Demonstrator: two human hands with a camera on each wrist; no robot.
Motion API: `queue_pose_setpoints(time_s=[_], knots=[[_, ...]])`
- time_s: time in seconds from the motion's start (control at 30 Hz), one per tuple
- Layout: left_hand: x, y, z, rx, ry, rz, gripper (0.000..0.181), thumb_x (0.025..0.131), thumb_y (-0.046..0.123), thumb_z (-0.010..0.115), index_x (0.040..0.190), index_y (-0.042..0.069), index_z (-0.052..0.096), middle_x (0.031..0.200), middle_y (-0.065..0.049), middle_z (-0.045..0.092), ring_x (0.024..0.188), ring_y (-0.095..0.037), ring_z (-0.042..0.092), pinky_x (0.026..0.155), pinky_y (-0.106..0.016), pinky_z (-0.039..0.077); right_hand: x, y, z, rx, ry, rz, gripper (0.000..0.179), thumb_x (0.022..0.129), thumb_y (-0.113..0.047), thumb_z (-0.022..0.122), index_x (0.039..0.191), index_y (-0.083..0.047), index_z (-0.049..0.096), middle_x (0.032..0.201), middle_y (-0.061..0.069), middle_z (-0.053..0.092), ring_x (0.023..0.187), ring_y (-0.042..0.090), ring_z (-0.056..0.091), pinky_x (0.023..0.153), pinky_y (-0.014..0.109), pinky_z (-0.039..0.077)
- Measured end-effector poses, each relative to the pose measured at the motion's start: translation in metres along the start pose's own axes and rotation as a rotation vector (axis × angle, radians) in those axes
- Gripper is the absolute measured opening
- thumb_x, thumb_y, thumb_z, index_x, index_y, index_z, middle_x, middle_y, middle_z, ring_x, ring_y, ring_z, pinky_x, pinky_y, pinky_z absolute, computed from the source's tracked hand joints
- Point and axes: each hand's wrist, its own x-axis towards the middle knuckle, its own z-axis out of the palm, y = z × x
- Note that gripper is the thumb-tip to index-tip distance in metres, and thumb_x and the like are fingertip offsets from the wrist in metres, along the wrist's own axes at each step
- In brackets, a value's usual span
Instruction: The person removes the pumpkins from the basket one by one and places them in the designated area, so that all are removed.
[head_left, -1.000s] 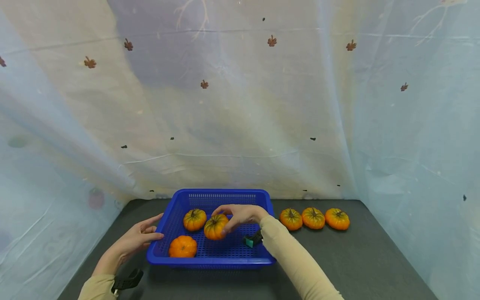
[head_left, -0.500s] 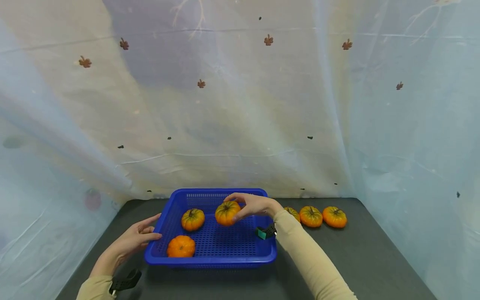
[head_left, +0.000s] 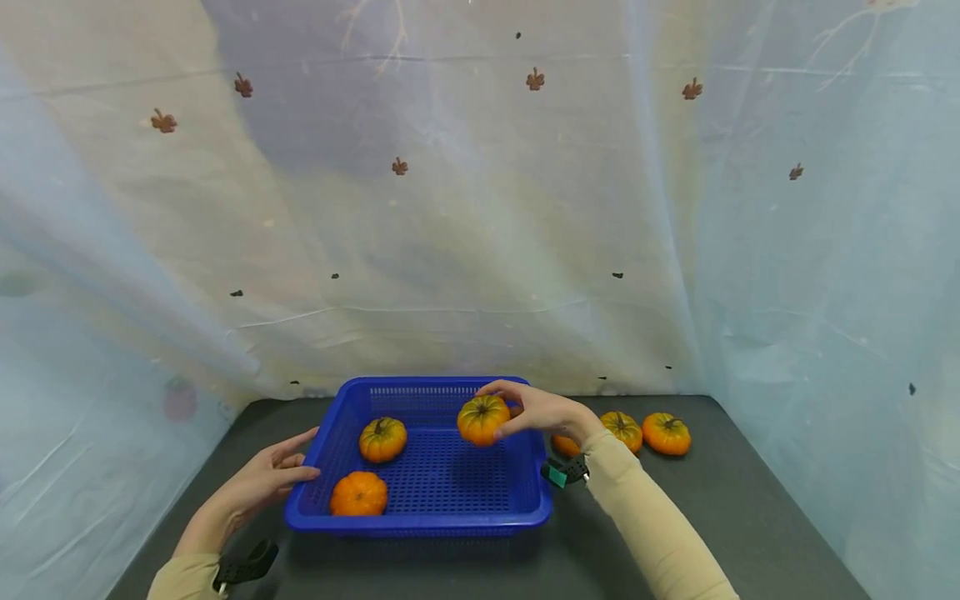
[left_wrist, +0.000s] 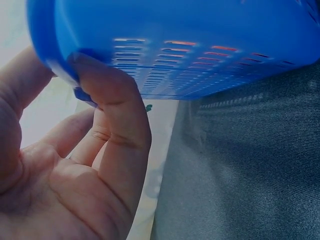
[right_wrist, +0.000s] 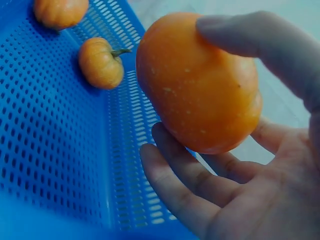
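A small orange-and-green pumpkin [head_left: 478, 423] is gripped between the thumb and fingers of my right hand [head_left: 546, 412], raised over the right part of a blue plastic basket [head_left: 420, 523]. The right wrist view shows its smooth orange underside, thumb on one side and fingers on the other. My left hand [head_left: 262, 479] holds the basket's left rim, one finger curled at the rim [left_wrist: 45, 45] in the left wrist view. Inside the basket sit a greenish-striped pumpkin [head_left: 382, 442] with a stem and a plain orange pumpkin [head_left: 358, 495] at the front left corner.
Right of the basket, a row of three pumpkins stands on the dark table [head_left: 720, 508]: a partly hidden pumpkin [head_left: 566, 446] behind the right wrist, a striped pumpkin [head_left: 626, 433] and an end pumpkin [head_left: 667, 435]. A pale printed curtain [head_left: 480, 250] encloses the table's back and sides.
My right hand has lifted the pumpkin from the middle of the basket and carried it right, toward the right rim. My left hand stays on the left rim.
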Motion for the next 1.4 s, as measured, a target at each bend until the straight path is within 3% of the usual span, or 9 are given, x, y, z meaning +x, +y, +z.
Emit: queue_pose_setpoints(time_s=[0.23, 0.53, 0.8, 1.1, 1.27, 1.4], knots=[[0.0, 0.002, 0.001, 0.006, -0.003, 0.0, 0.083, 0.094, 0.019, 0.062, 0.154, 0.007, 0.006, 0.115, -0.018, 0.061, 0.102, -0.034, 0.062, 0.084, -0.05, 0.051, -0.029, 0.003, -0.015, 0.036, 0.063, -0.021, 0.065, 0.086, -0.009, 0.072, 0.142, -0.013, 0.039, 0.139, 0.011, 0.041, 0.116, 0.031, 0.053, 0.094, 0.041, 0.047], [0.0, 0.001, 0.001, 0.008, 0.001, -0.016, 0.082, 0.094, 0.019, 0.062, 0.154, 0.006, 0.007, 0.111, -0.017, 0.062, 0.101, -0.033, 0.063, 0.084, -0.05, 0.051, -0.064, 0.008, -0.03, -0.05, 0.184, -0.032, 0.067, 0.086, -0.015, 0.073, 0.143, -0.017, 0.039, 0.145, 0.007, 0.037, 0.127, 0.03, 0.041, 0.102, 0.045, 0.039], [-0.001, 0.001, 0.002, 0.012, -0.01, -0.022, 0.083, 0.095, 0.019, 0.062, 0.154, 0.004, 0.006, 0.11, -0.016, 0.063, 0.1, -0.033, 0.063, 0.085, -0.05, 0.051, -0.098, 0.021, -0.035, -0.005, 0.255, -0.069, 0.067, 0.086, -0.009, 0.071, 0.144, -0.014, 0.038, 0.148, 0.008, 0.032, 0.134, 0.03, 0.031, 0.103, 0.046, 0.036], [0.0, 0.003, 0.0, -0.003, -0.036, -0.026, 0.083, 0.095, 0.019, 0.061, 0.154, 0.005, 0.005, 0.109, -0.017, 0.062, 0.101, -0.034, 0.062, 0.085, -0.05, 0.051, -0.14, 0.041, -0.036, 0.04, 0.338, -0.047, 0.065, 0.089, -0.007, 0.066, 0.145, -0.014, 0.035, 0.148, 0.013, 0.028, 0.127, 0.037, 0.035, 0.092, 0.042, 0.045], [-0.001, 0.002, -0.004, 0.001, -0.048, -0.03, 0.083, 0.096, 0.019, 0.06, 0.154, 0.005, 0.003, 0.11, -0.017, 0.062, 0.102, -0.034, 0.062, 0.085, -0.05, 0.051, -0.156, 0.057, -0.036, 0.069, 0.339, -0.055, 0.064, 0.09, -0.003, 0.063, 0.146, -0.009, 0.032, 0.146, 0.018, 0.029, 0.119, 0.037, 0.044, 0.092, 0.043, 0.046], [0.0, 0.002, -0.004, 0.005, -0.043, -0.03, 0.083, 0.095, 0.019, 0.061, 0.154, 0.005, 0.003, 0.11, -0.017, 0.062, 0.102, -0.034, 0.062, 0.085, -0.05, 0.051, -0.167, 0.067, -0.034, 0.069, 0.371, -0.001, 0.065, 0.09, -0.005, 0.065, 0.145, -0.011, 0.033, 0.147, 0.015, 0.029, 0.124, 0.034, 0.039, 0.094, 0.041, 0.044]])
